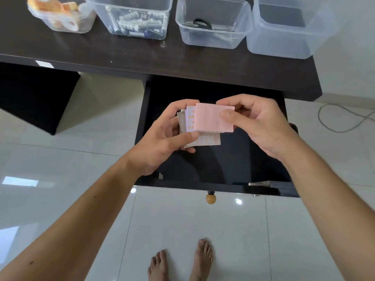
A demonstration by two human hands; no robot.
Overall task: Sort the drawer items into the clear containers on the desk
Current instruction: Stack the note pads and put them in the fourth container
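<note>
Above the open dark drawer, my left hand grips a small stack of patterned paper pads. My right hand pinches a pink pad lying on top of that stack. Four clear containers stand in a row on the dark desk: one with orange and white rolls, one with batteries, one with black scissors, and one that looks empty. The part of the drawer under my hands is hidden.
The drawer has a round wooden knob at its front and a metal clip at its front right corner. A grey cable lies on the white tiled floor at right. My bare feet stand below the drawer.
</note>
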